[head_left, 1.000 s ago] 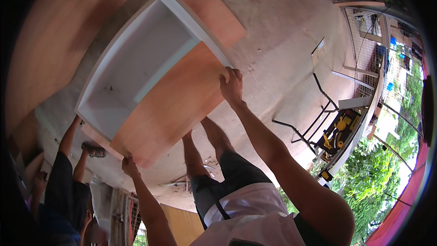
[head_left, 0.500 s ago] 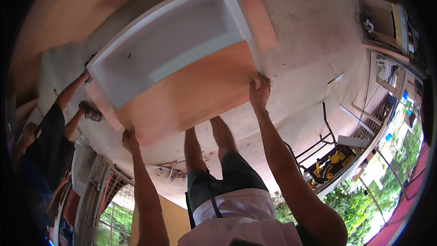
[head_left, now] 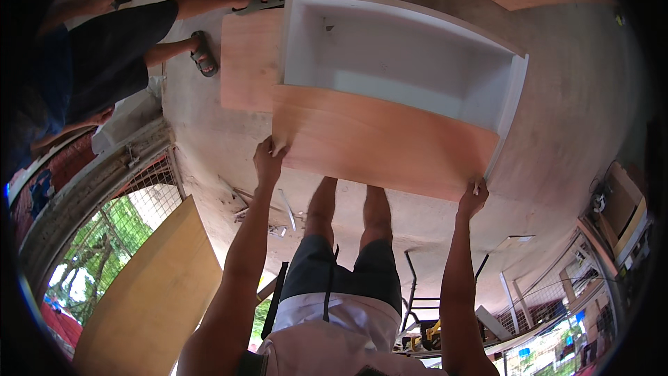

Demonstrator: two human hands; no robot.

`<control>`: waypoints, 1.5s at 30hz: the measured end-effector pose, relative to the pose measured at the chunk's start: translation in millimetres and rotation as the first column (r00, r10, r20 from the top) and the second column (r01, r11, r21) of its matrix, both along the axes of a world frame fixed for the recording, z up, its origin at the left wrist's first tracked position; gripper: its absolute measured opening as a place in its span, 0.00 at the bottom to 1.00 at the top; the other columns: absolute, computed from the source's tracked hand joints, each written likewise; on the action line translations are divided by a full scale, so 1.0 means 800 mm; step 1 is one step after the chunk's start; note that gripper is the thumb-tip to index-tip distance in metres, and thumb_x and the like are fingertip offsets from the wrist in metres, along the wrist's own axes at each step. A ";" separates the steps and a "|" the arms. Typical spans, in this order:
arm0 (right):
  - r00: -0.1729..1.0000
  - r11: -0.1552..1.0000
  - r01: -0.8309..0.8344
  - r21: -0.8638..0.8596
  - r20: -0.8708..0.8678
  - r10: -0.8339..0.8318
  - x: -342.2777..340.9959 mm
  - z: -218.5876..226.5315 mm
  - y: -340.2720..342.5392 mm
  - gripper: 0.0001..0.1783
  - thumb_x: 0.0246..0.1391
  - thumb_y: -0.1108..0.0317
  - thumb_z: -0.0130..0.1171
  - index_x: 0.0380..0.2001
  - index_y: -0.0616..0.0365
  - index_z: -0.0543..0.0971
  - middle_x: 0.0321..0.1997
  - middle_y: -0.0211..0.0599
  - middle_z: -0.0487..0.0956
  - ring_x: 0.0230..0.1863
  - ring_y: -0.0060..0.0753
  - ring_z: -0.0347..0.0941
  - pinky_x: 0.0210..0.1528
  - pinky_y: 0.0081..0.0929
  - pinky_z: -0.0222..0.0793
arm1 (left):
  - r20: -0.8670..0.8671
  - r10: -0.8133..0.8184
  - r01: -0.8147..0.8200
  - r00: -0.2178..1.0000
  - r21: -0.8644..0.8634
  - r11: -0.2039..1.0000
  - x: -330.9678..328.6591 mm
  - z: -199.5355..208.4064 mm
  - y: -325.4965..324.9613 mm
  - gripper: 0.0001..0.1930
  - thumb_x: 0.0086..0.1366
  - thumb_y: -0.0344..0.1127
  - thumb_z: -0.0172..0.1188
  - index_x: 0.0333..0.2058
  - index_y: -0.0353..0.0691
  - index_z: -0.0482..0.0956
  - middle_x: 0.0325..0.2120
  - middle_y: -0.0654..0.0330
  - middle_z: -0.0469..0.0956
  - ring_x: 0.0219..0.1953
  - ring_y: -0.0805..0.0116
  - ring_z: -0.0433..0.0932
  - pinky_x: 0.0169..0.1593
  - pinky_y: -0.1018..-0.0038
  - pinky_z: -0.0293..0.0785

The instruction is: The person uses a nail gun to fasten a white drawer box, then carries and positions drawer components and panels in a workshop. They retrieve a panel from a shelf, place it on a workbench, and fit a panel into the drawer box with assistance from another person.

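Observation:
A thin wooden panel [head_left: 383, 138] lies tilted in front of a shallow open-topped box [head_left: 410, 73], pale grey inside with white edges. My left hand [head_left: 268, 159] grips the panel's near left corner, fingers closed on its edge. Its near right corner is pinched in my right hand [head_left: 472, 198]. The panel's far edge lies along the near side of the box and hides that side. To the left of the box, another flat reddish wooden board [head_left: 249, 63] rests on the floor, partly hidden by it.
A person in dark shorts and sandals [head_left: 204, 54] stands at the left, one foot close to the box's far left corner. A large plywood sheet [head_left: 149, 289] leans at lower left. Scraps [head_left: 240, 198] litter the floor. At lower right stands a black metal frame [head_left: 423, 299].
The view has swung, and box and panel now sit farther right, turned clockwise in the picture. More board shows left of the box, none on its right. Both hands keep hold of the panel.

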State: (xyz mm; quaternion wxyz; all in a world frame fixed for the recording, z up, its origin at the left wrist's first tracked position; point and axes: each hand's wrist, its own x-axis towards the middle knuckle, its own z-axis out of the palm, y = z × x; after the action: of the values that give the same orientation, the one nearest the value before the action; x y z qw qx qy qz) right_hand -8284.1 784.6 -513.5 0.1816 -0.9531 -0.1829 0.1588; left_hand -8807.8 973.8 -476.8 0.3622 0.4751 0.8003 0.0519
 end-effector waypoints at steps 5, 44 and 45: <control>0.999 0.998 -0.049 -0.041 0.009 0.049 0.001 -0.002 0.002 0.24 0.58 0.58 0.63 0.53 0.62 0.77 0.53 0.49 0.76 0.54 0.48 0.73 0.56 0.41 0.68 | 0.038 -0.258 0.258 0.965 0.010 0.966 -0.019 0.021 -0.040 0.55 0.43 0.30 0.77 0.68 0.36 0.53 0.55 0.46 0.67 0.56 0.48 0.69 0.57 0.60 0.71; 0.601 0.541 -0.776 -0.324 -0.119 0.790 0.041 0.044 -0.056 0.50 0.46 0.84 0.58 0.72 0.47 0.52 0.58 0.56 0.62 0.58 0.57 0.66 0.59 0.43 0.71 | -0.302 -0.572 0.599 0.763 -0.002 0.800 -0.007 -0.011 -0.046 0.42 0.59 0.33 0.64 0.67 0.34 0.51 0.47 0.38 0.69 0.46 0.38 0.75 0.49 0.51 0.74; 0.604 0.557 -0.774 -0.300 -0.086 0.793 0.044 0.043 -0.058 0.50 0.47 0.84 0.58 0.72 0.46 0.52 0.57 0.55 0.62 0.58 0.57 0.66 0.59 0.42 0.71 | -0.301 -0.580 0.612 0.757 0.016 0.790 -0.006 -0.011 -0.046 0.42 0.59 0.32 0.64 0.67 0.34 0.51 0.47 0.38 0.69 0.46 0.38 0.75 0.50 0.51 0.74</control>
State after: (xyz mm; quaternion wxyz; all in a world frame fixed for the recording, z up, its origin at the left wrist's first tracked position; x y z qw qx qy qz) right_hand -8248.9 738.3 -479.1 -0.0638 -0.7921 -0.5653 0.2211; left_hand -8812.6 936.7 -485.8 0.2151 0.7273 0.6456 -0.0888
